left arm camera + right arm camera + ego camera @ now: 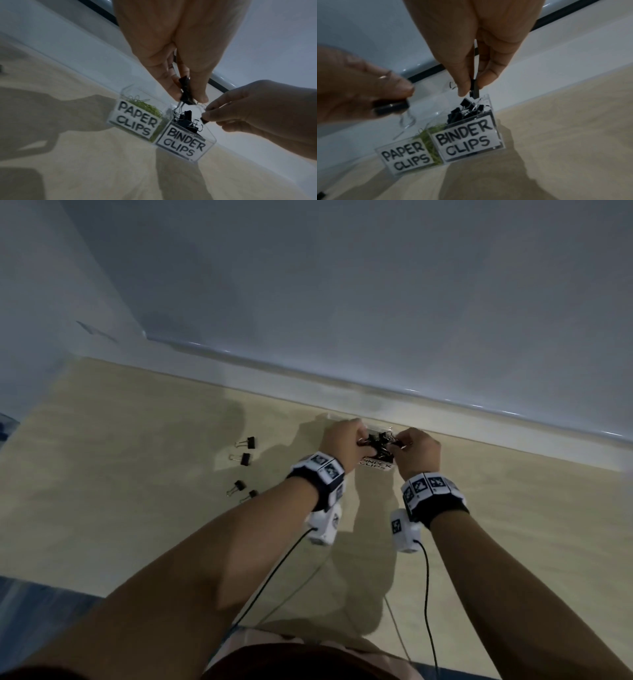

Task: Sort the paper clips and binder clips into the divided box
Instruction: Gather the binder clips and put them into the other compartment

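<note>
Each hand pinches one black binder clip over the box's right compartment. Left hand (171, 44) grips its binder clip (185, 91) btwn thumb and fingers, wire handles hanging down, just above the pile. Right hand (471, 40) pinches a second binder clip (474, 88) btwn thumb and forefinger, directly above the same compartment, not touching the pile.

Clear divided box (208, 136) sits on the tan table (513, 525) near the back edge, by the wall. Right compartment, labelled "BINDER CLIPS" (465, 138), holds a heap of black binder clips (462, 109) w/ silver handles. Left compartment, labelled "PAPER CLIPS" (137, 119), holds paper clips (147, 106), mostly yellow-green, a few silver on top.

Four loose binder clips (245, 458) lie on the table well left of the box, apart from both hands.
</note>
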### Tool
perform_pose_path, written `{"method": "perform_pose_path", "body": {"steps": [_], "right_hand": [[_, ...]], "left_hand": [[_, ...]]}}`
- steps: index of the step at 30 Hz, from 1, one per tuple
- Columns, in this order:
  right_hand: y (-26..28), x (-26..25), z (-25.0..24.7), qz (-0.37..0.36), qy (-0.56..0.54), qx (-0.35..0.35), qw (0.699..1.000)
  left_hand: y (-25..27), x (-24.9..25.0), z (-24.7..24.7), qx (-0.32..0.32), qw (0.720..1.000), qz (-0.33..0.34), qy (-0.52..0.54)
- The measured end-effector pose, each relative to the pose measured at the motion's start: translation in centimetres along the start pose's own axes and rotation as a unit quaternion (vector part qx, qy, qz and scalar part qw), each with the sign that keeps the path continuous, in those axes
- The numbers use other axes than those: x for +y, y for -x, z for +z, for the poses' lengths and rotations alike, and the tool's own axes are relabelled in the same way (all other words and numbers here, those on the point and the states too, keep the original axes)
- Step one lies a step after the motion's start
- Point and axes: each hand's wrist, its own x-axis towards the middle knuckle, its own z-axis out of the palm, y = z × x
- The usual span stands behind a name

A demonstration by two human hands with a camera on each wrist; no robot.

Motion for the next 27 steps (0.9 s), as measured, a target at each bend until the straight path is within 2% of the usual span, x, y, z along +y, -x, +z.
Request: {"method": "perform_pose_path", "body": {"steps": [4,7,9,11,13,14,16,18,20,22,24,27], "right_hand": [[-0.1,1.1,-0.6,-0.013,0.021,0.011,1.000],[1.3,0.7,-1.0,-0.082,0.020,0.054,0.995],[2.7,-0.2,-0.4,-0.137,-0.002,0.058,0.989],[4.2,-1.7,1.5,-0.192,-0.013,0.009,0.981],[5.7,-3.6,3.8,-0.234,-0.001,-0.081,0.969],[6.6,-4.8,4.9,-0.253,0.010,-0.134,0.958],[8.2,-7.1,7.1,-0.299,0.040,-0.242,0.922],[9.5,-9.2,9.5,-0.354,0.078,-0.325,0.874],[10.6,-11.1,11.7,-0.368,0.126,-0.371,0.843],[11.4,-11.9,13.5,-0.380,0.162,-0.358,0.837],[11.9,-11.9,14.6,-0.384,0.174,-0.325,0.847],[12.1,-10.6,15.1,-0.363,0.165,-0.315,0.861]], "left_hand": [[-2.4,1.0,1.7,0.024,1.000,-0.006,0.013],[-2.4,0.2,1.5,0.035,0.999,0.012,0.014],[-1.8,-1.6,0.0,0.064,0.997,0.044,0.005],[-0.9,-4.7,-2.7,0.098,0.993,0.061,-0.021],[-0.1,-9.0,-5.7,0.124,0.987,0.052,-0.083],[0.3,-11.1,-7.3,0.117,0.984,0.031,-0.133],[1.3,-14.7,-10.0,0.048,0.973,-0.025,-0.225],[2.4,-17.0,-11.5,-0.048,0.962,-0.031,-0.267],[3.2,-18.1,-12.0,-0.110,0.953,-0.020,-0.280],[3.5,-18.7,-11.9,-0.127,0.949,-0.009,-0.287],[3.8,-18.8,-12.0,-0.121,0.947,-0.011,-0.297],[4.6,-19.2,-12.3,-0.068,0.956,-0.029,-0.283]]}}
